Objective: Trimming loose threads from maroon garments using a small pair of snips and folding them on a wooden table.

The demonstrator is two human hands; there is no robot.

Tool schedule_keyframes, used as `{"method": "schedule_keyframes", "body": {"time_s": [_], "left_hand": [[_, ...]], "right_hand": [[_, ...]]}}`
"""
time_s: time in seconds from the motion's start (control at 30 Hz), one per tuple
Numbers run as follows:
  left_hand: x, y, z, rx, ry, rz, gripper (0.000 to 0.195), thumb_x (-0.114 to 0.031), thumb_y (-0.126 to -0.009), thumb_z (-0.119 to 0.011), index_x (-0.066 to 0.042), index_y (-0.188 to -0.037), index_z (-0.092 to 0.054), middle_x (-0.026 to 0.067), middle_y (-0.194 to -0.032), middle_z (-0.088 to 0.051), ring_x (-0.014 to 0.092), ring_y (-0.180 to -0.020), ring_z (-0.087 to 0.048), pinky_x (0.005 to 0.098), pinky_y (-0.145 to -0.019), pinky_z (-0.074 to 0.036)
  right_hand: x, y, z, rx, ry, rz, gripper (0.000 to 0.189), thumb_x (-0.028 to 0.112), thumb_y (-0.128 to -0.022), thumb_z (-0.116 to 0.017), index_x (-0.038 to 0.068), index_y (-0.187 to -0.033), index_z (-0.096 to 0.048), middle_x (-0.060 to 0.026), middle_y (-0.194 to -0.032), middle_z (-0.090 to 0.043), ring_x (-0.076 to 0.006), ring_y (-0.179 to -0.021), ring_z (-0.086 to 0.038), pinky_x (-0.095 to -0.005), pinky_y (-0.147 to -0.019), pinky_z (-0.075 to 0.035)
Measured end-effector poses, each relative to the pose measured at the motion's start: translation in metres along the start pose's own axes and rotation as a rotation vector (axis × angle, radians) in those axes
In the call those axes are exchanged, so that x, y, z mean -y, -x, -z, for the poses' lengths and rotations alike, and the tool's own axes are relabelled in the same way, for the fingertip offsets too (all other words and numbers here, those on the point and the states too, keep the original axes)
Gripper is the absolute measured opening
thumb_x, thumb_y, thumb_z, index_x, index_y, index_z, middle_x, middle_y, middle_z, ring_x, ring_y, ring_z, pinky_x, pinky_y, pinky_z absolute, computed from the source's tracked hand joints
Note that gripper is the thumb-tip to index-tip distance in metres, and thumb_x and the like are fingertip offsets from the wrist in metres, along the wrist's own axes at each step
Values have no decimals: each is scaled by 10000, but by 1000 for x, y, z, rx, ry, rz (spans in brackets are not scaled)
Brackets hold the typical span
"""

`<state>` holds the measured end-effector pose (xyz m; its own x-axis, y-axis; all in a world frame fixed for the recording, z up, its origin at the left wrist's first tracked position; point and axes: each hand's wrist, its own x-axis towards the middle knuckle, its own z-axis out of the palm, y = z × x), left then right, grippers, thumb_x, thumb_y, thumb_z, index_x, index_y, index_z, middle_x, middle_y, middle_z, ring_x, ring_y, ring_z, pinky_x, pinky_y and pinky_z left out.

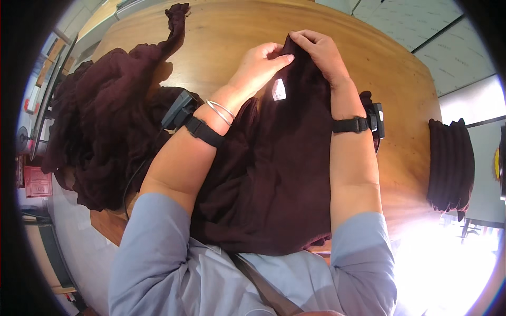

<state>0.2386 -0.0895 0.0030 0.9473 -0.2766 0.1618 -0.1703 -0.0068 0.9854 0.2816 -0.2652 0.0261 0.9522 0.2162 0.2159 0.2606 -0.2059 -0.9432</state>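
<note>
Dark maroon cloth [292, 166] lies spread over the wooden table in front of me and reaches down to my body. Its far end is raised to a narrow tip between my hands. My right hand [320, 51] pinches that tip between thumb and fingers. Close by on the left, my left hand [267, 65] has its thumb and fingers at the cloth's left edge; its fingertips are partly hidden behind the fabric. A small white label [279, 89] shows on the cloth just below my hands. Both wrists wear black straps with small devices.
A large crumpled heap of the same dark cloth [114, 91] covers the left side of the wooden table [395, 79], one twisted end stretching to the far edge. A folded dark stack [450, 166] sits at the right edge. Strong light glares at the lower right.
</note>
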Motion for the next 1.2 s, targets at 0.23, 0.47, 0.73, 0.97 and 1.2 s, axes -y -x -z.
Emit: {"method": "schedule_keyframes", "body": {"time_s": [0.23, 0.47, 0.73, 0.97, 1.2], "left_hand": [[-10, 0, 2, 94, 533, 292, 255, -324, -937, -607, -116, -1076, -658, -44, -950, -661, 60, -880, -592, 220, -798, -444], [-2, -3, 4, -26, 319, 90, 248, -279, -902, -663, -96, -1070, -669, -39, -968, -669, 54, -890, -586, 215, -816, -428], [-8, -3, 3, -9, 262, 140, 250, -252, -876, -698, -78, -1055, -675, -36, -942, -672, 47, -858, -581, 217, -808, -424], [-8, -4, 8, 94, 495, 203, 217, -219, -843, -734, -87, -1007, -680, -31, -913, -675, 60, -804, -586, 238, -738, -444], [-1, -11, 15, 186, 691, 242, 198, -204, -885, -685, -92, -1046, -660, -36, -896, -665, 77, -797, -593, 234, -744, -471]], "right_hand": [[14, 8, 0, 43, -153, 31, 254, 241, -879, -677, 13, -989, -707, -8, -897, -676, -94, -849, -594, -251, -792, -475], [26, 7, 22, 22, 61, 131, 225, 186, -815, -725, 12, -958, -706, -17, -882, -674, -102, -850, -603, -250, -790, -475], [44, 16, 28, 152, 186, 19, 200, 172, -790, -744, 15, -897, -682, -2, -799, -645, -77, -752, -575, -237, -691, -464], [46, 18, 30, 151, 80, 20, 178, 166, -795, -742, 28, -880, -669, 14, -788, -632, -70, -717, -561, -234, -658, -456], [46, 17, 36, 139, 2, 31, 156, 168, -802, -737, 41, -873, -680, 24, -792, -629, -61, -734, -559, -215, -677, -442]]}}
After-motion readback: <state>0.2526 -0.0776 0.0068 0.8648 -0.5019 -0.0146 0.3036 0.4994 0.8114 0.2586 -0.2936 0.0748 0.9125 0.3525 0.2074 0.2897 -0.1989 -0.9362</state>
